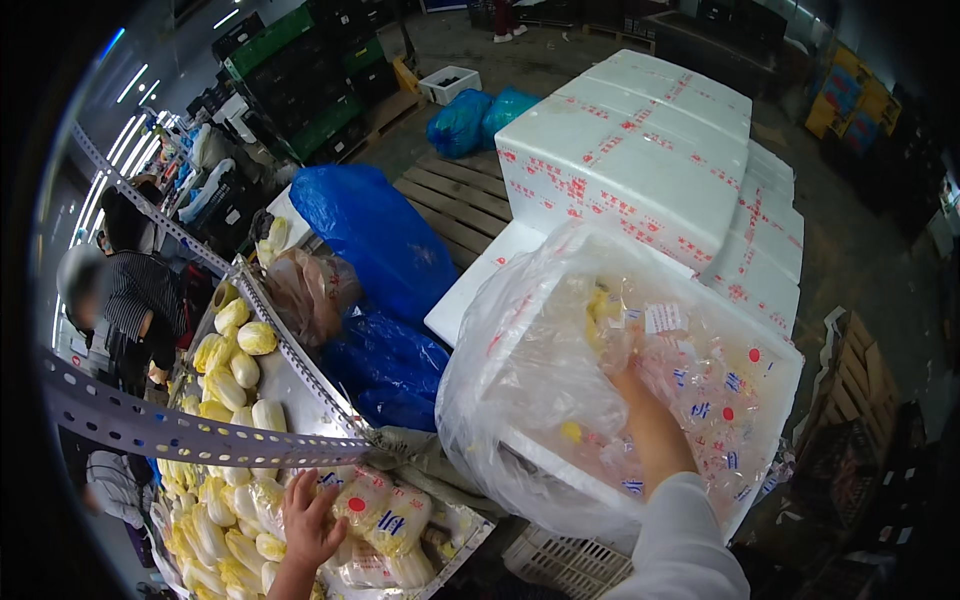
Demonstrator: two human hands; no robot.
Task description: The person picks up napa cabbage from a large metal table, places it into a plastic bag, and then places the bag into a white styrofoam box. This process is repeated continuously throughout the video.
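My right hand (626, 356) reaches into an open white foam box (757, 330) lined with clear plastic film. Its fingers are partly hidden by the film and lie at a yellowish item in a clear bag; whether they grip it cannot be told. Printed clear bags (697, 405) with red and blue marks lie in the box. Over the metal table my left hand (311, 517) has its fingers spread, beside bagged napa cabbages (386, 517) in printed film. Loose small napa cabbages (217, 525) are heaped to its left.
A perforated metal rail (225, 442) crosses above the table. Closed foam boxes (622, 150) are stacked beyond the open one. Blue plastic bags (375, 240) and a wooden pallet (457, 199) lie ahead. A white plastic crate (566, 562) is below. People (139, 300) stand at the far left.
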